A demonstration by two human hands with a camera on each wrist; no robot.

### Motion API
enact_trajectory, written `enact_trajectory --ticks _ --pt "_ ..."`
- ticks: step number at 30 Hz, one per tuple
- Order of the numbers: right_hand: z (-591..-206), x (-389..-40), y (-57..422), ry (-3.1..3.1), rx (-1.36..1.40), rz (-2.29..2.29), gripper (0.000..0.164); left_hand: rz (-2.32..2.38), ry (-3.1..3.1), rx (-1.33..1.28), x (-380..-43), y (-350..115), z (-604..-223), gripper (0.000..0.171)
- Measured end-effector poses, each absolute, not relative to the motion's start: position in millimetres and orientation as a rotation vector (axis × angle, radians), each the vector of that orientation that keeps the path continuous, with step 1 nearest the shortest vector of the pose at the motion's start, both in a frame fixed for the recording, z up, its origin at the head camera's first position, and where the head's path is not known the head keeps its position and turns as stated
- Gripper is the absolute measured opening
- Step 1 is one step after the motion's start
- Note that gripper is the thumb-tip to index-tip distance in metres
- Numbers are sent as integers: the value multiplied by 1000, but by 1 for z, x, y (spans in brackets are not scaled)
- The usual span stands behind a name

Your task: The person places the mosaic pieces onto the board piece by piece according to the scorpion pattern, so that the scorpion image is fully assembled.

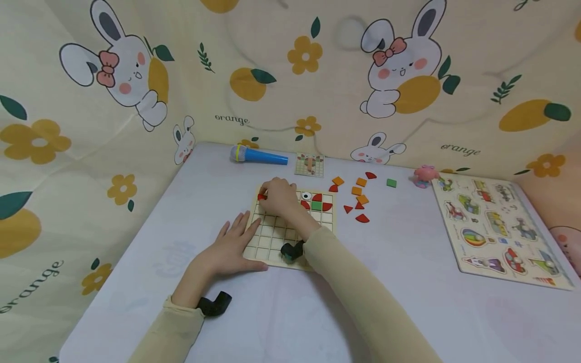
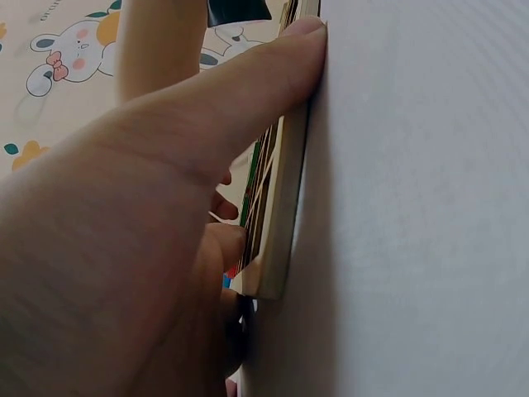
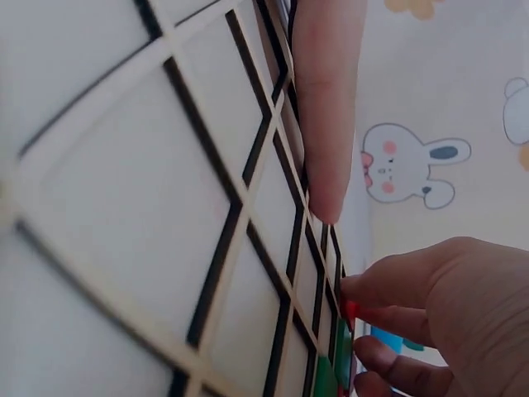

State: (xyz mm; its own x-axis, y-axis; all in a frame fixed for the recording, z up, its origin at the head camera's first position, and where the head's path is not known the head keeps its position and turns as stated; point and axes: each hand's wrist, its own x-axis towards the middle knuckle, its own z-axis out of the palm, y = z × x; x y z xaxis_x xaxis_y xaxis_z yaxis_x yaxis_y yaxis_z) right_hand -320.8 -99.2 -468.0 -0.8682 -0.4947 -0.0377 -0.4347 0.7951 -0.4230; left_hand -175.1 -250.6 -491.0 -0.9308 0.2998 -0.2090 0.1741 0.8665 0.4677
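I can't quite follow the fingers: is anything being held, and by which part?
The right hand pinches a small red piece; the exact spot is hidden. The left hand merely touches the board.

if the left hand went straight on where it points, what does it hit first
Across the board, likely the right hand, pinching a red piece near the far left corner; exact depth is unclear.

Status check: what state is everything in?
Right hand: pinching red piece
Left hand: fingers spread, touching grid board
Red piece: pinched
Grid board: flat, partly filled
Loose pieces: scattered off the board
Microphone: lying on its side
Picture card: flat, face up
Puzzle board: flat, picture side up
Pink toy: pose unclear
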Motion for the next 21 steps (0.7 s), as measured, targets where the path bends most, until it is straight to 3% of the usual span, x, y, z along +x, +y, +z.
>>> enact_trajectory --ticks 15,21 --pt "-465 -318 -91 2872 -675 -567 22 644 2764 361 -174 -250 -489 118" --pt "-454 -322 -64 2800 -664 -844 32 625 2775 355 -176 -251 -492 119"
